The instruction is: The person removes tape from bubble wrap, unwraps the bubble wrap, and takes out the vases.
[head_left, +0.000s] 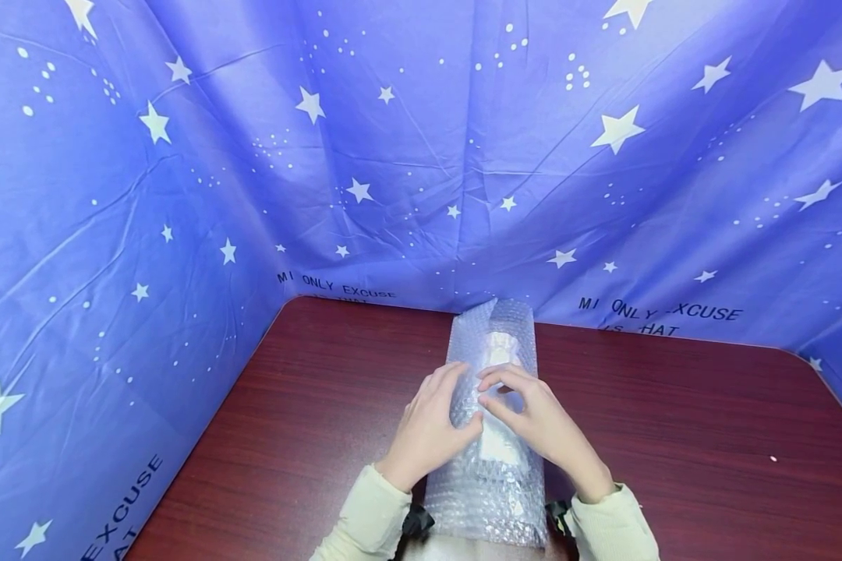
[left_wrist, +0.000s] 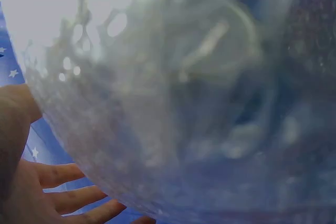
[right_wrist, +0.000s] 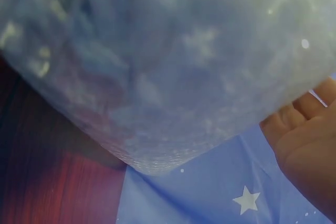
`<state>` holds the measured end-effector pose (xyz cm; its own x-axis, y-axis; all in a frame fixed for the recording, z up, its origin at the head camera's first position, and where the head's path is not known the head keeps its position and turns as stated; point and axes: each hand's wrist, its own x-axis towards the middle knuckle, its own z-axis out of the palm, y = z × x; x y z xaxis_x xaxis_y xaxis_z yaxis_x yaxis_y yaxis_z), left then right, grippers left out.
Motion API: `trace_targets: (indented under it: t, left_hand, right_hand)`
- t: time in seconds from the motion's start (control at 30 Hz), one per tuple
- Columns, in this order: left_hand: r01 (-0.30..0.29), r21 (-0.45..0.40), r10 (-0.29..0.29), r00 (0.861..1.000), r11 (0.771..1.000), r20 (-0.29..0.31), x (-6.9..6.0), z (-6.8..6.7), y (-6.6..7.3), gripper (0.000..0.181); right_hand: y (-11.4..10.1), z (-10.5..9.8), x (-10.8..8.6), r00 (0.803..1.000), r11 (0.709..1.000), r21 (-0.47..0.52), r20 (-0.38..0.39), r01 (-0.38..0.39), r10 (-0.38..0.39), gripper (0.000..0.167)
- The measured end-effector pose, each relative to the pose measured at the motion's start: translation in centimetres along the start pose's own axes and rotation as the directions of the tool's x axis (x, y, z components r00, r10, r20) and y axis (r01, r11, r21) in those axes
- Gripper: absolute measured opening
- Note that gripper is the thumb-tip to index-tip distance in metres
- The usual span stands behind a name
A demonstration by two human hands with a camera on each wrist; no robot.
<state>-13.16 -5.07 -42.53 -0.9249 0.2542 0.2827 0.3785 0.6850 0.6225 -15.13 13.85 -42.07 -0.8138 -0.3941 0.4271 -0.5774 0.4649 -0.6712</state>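
Note:
A clear bubble wrap sheet or bag (head_left: 487, 506) lies lengthwise on the table, with a long white thing (head_left: 500, 444) showing through it; its kind cannot be told. My left hand (head_left: 431, 425) rests against the wrap's left side, thumb apart from the fairly straight fingers. In the left wrist view, spread fingers (left_wrist: 73, 200) show at the edge of the wrap. From the right, my right hand (head_left: 543, 417) reaches over the middle, its curled fingers and thumb nearly meeting as they pinch the wrap. Blurred bubble wrap (right_wrist: 173, 87) fills most of the right wrist view, hiding the fingertips.
The dark red wood-grain table (head_left: 673, 444) extends to both sides of the wrap. Blue curtains (head_left: 407, 156) with white stars close off the back and sides. A tiny white speck (head_left: 773, 459) lies at the right of the table.

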Motion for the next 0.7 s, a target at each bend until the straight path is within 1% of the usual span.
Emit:
trace_targets:
  t: [0.23,0.4,0.5,0.57,0.63,0.7]
  left_hand:
    - [-0.002,0.003,0.002,1.0,1.0,-0.01,0.1,-0.2,-0.3,0.065]
    - [-0.008,0.007,0.008,1.0,1.0,-0.028,0.3,-0.4,-0.8,0.063]
    - [-0.004,0.003,0.004,0.999,1.0,-0.033,0.3,-0.7,-1.0,0.064]
    - [0.001,-0.001,-0.001,0.999,1.0,-0.033,0.4,-0.9,-1.1,0.064]
    - [0.009,-0.005,-0.009,0.999,1.0,-0.035,0.4,-1.1,-1.3,0.065]
    - [0.018,-0.005,-0.018,0.999,1.0,-0.035,0.5,-1.3,-1.5,0.065]
  right_hand:
    - [-0.1,0.3,-0.1,0.999,0.999,-0.031,0.034,0.008,-0.007,0.011]
    - [-0.3,0.5,-0.1,0.997,0.994,-0.095,0.058,0.058,-0.052,0.013]
    - [-0.6,0.6,-0.1,0.994,0.987,-0.148,0.09,0.068,-0.055,0.011]
    - [-0.8,0.6,-0.1,0.992,0.982,-0.18,0.115,0.061,-0.041,0.01]
    - [-1.1,0.6,-0.1,0.989,0.979,-0.198,0.144,0.056,-0.028,0.009]
    - [-1.3,0.7,-0.1,0.985,0.975,-0.212,0.169,0.071,-0.035,0.008]
